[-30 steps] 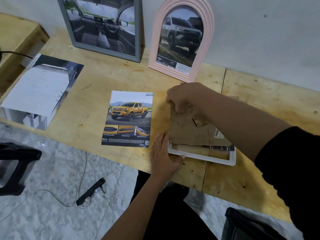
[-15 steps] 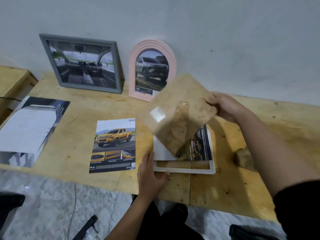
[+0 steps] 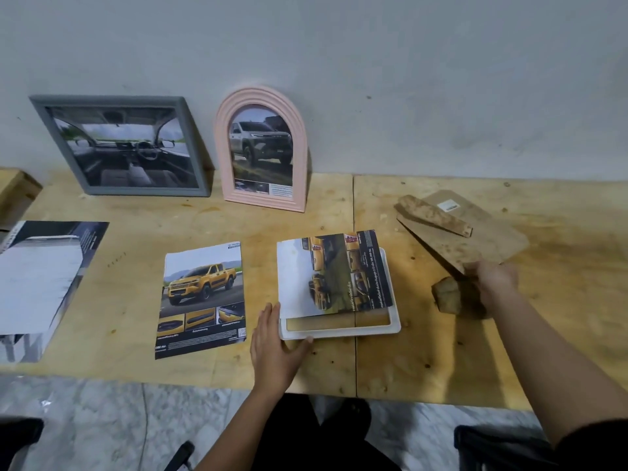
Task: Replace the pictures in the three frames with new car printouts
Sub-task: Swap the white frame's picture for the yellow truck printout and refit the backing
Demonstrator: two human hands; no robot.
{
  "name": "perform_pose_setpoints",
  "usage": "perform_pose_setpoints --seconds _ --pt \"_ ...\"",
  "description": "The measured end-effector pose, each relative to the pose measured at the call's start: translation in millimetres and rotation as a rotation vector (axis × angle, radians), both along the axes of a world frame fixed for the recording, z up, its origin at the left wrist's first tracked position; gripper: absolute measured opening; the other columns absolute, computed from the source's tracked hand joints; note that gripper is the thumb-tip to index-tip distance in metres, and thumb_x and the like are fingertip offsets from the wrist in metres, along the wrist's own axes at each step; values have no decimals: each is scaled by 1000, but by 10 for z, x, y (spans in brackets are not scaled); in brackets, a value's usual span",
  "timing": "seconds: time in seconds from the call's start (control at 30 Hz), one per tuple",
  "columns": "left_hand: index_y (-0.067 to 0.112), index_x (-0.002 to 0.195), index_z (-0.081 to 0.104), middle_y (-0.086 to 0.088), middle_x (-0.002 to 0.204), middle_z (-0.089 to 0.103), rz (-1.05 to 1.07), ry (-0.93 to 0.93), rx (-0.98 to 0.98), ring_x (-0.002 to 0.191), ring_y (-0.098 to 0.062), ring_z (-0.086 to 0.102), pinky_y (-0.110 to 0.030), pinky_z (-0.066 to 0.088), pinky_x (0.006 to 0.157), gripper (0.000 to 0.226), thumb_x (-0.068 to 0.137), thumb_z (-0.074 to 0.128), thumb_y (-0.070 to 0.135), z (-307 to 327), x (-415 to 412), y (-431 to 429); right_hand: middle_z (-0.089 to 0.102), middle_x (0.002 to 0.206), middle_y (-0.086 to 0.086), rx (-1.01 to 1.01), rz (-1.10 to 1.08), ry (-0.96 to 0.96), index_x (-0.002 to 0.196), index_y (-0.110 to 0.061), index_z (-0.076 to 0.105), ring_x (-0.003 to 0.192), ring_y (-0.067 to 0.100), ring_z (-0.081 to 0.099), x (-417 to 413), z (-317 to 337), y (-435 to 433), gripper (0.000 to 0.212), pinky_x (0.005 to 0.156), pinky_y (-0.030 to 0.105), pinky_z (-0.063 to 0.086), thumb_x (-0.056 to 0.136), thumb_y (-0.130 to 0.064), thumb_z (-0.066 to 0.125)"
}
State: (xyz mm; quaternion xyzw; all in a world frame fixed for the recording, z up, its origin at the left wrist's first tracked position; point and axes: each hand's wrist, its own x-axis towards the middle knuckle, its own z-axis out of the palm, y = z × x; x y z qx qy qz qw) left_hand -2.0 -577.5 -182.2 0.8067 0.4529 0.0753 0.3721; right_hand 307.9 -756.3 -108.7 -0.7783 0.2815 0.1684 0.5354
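Middle of the frame: old picture (image 3: 339,273) lies loose

My left hand (image 3: 277,338) lies flat, fingers straight, touching the lower left corner of the white frame (image 3: 367,331). My right hand (image 3: 496,283), at the right, grips the brown back board (image 3: 475,232). That picture looks thin and floppy, so I would pinch its top edge softly

Blurred, cropped, unreadable
The grip of the right hand (image 3: 496,280) on the backing board (image 3: 482,232) is blurred; the brochure (image 3: 40,277) runs off the left edge; small print on the printout (image 3: 204,300) is illegible.
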Motion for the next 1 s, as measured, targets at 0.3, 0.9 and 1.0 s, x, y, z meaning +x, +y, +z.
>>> perform_pose_setpoints --seconds 0.3,0.9,1.0 --pt "28 144 28 6 154 24 56 -82 -91 143 -14 19 -41 20 114 97 62 61 68 44 -9 17 54 116 11 -260 527 -283 113 -7 55 102 22 51 -341 61 577 29 83 34 45 85 -4 55" --pt "29 145 26 9 153 24 104 -110 -189 143 -11 15 -41 19 116 89 72 77 39 23 1 35 58 81 -6 -190 764 -259 85 -24 56 93 23 60 -425 -157 1158 14 93 51 44 78 -21 68" --pt "28 146 24 8 154 23 87 -85 -175 143 -13 16 -45 19 116 90 73 75 42 51 10 33 64 90 7 -218 804 -319 87 -16 53 87 28 63 -431 -55 1066 10 81 47 52 83 -15 63"
